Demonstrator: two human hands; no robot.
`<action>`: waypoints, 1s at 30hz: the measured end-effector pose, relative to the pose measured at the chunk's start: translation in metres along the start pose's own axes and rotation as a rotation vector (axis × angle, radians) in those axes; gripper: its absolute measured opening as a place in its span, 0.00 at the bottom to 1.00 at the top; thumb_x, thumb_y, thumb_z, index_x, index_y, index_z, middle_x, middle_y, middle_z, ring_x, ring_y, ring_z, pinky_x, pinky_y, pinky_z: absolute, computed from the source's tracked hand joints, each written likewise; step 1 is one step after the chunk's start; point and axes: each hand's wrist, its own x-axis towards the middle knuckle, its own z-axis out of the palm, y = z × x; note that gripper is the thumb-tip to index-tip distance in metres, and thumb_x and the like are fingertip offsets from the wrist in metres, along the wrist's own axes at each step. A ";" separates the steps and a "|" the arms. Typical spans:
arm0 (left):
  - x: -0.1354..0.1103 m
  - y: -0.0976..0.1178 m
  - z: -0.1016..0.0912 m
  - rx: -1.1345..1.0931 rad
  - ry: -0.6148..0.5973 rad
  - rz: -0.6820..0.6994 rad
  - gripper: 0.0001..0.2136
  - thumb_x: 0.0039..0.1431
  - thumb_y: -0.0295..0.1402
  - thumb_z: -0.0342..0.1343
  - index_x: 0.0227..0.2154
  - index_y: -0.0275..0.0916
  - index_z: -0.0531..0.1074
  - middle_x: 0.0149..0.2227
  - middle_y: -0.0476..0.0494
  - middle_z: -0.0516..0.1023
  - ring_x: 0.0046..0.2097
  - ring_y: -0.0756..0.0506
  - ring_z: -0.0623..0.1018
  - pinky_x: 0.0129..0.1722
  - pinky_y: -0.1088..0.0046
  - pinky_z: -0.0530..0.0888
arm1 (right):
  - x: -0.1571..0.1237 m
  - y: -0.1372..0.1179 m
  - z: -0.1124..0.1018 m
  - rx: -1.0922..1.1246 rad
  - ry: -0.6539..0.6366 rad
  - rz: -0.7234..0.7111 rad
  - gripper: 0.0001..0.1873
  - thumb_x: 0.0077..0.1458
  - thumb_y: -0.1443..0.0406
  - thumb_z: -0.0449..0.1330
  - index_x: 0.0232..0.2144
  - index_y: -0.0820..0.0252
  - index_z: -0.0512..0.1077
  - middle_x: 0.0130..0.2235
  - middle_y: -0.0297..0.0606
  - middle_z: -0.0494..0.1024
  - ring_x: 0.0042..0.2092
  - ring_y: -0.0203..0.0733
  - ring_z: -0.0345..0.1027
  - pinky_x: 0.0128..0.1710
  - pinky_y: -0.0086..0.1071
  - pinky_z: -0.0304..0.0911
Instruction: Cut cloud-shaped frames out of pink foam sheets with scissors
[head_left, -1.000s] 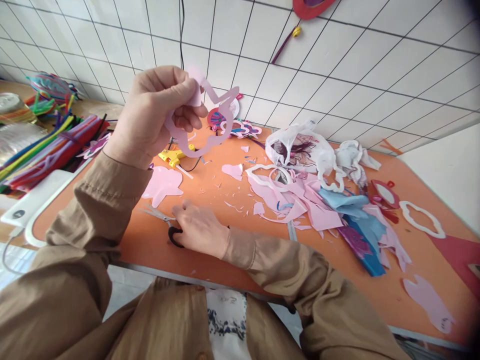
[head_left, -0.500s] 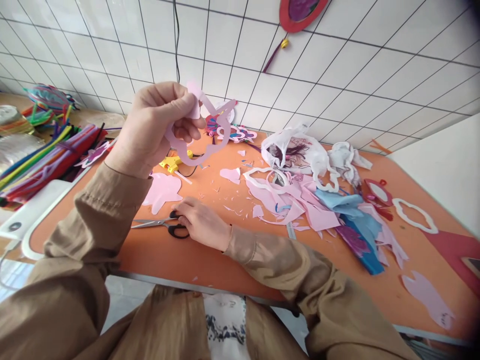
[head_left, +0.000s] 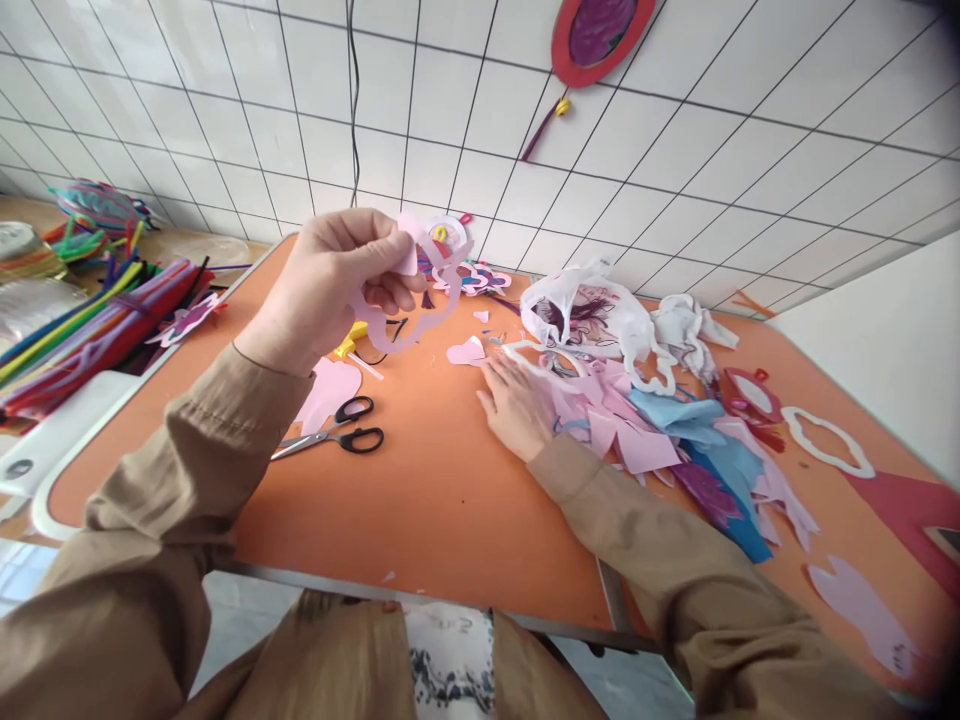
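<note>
My left hand [head_left: 337,270] is raised over the table, pinching a pink paper cutout frame [head_left: 431,325] with a wavy outline and a hollow middle. My right hand [head_left: 516,402] lies flat on the tabletop with fingers extended, against the left side of a heap of pink paper scraps [head_left: 630,440]. Scissors [head_left: 330,437] with black handles rest on the table below my left hand, nothing touching them. Beside them is a pink paper shape [head_left: 330,392], partly hidden by my left wrist. A yellow glue gun [head_left: 352,340] sits behind, mostly covered by the hand and cutout.
A white plastic bag [head_left: 592,310] and blue sheets [head_left: 690,415] lie at the heap. White wavy frames, including one [head_left: 829,440] at right, and a red piece [head_left: 911,515] are there. Colourful pipe cleaners [head_left: 112,330] fill the left side. The tiled wall stands behind.
My right hand has left the scissors and moved right to the paper heap. Small scraps that lay mid-table are now gone from there. My left hand still holds the cutout, slightly lower in view.
</note>
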 end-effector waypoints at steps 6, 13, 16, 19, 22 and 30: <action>0.002 -0.017 0.006 -0.005 -0.115 -0.063 0.10 0.61 0.30 0.61 0.24 0.35 0.74 0.23 0.46 0.79 0.22 0.53 0.77 0.22 0.79 0.69 | 0.015 -0.070 0.029 0.125 -0.087 -0.437 0.21 0.67 0.68 0.58 0.60 0.60 0.75 0.65 0.48 0.76 0.70 0.49 0.64 0.72 0.48 0.59; 0.000 -0.019 0.006 -0.032 -0.150 -0.117 0.10 0.54 0.33 0.69 0.24 0.35 0.75 0.23 0.46 0.80 0.22 0.52 0.77 0.22 0.80 0.72 | 0.034 -0.103 0.054 0.175 -0.166 -0.564 0.13 0.64 0.61 0.66 0.49 0.59 0.80 0.60 0.48 0.79 0.62 0.50 0.73 0.63 0.43 0.69; 0.001 -0.019 0.005 -0.048 -0.146 -0.137 0.10 0.53 0.33 0.70 0.23 0.35 0.76 0.22 0.46 0.80 0.21 0.53 0.77 0.22 0.80 0.72 | 0.021 -0.070 0.032 0.170 -0.106 -0.446 0.05 0.64 0.62 0.66 0.39 0.57 0.81 0.51 0.46 0.83 0.53 0.48 0.78 0.55 0.42 0.74; 0.000 -0.021 0.006 -0.060 -0.172 -0.183 0.12 0.53 0.35 0.71 0.22 0.34 0.76 0.22 0.46 0.80 0.21 0.53 0.77 0.22 0.81 0.72 | 0.003 -0.039 0.006 0.163 -0.027 -0.315 0.07 0.60 0.73 0.65 0.30 0.60 0.78 0.45 0.47 0.84 0.45 0.49 0.80 0.47 0.43 0.75; 0.002 -0.026 0.010 -0.092 -0.233 -0.252 0.15 0.49 0.38 0.74 0.22 0.34 0.76 0.23 0.45 0.81 0.21 0.52 0.78 0.21 0.81 0.72 | -0.006 -0.022 -0.016 0.190 0.022 -0.275 0.12 0.51 0.78 0.67 0.26 0.58 0.76 0.40 0.41 0.85 0.43 0.48 0.81 0.48 0.44 0.75; 0.023 -0.037 0.025 0.043 -0.459 -0.344 0.17 0.46 0.42 0.77 0.23 0.34 0.77 0.23 0.43 0.82 0.22 0.51 0.79 0.23 0.81 0.75 | 0.043 -0.015 -0.075 0.406 0.513 -0.111 0.11 0.62 0.71 0.57 0.37 0.57 0.79 0.45 0.45 0.83 0.44 0.45 0.80 0.38 0.37 0.75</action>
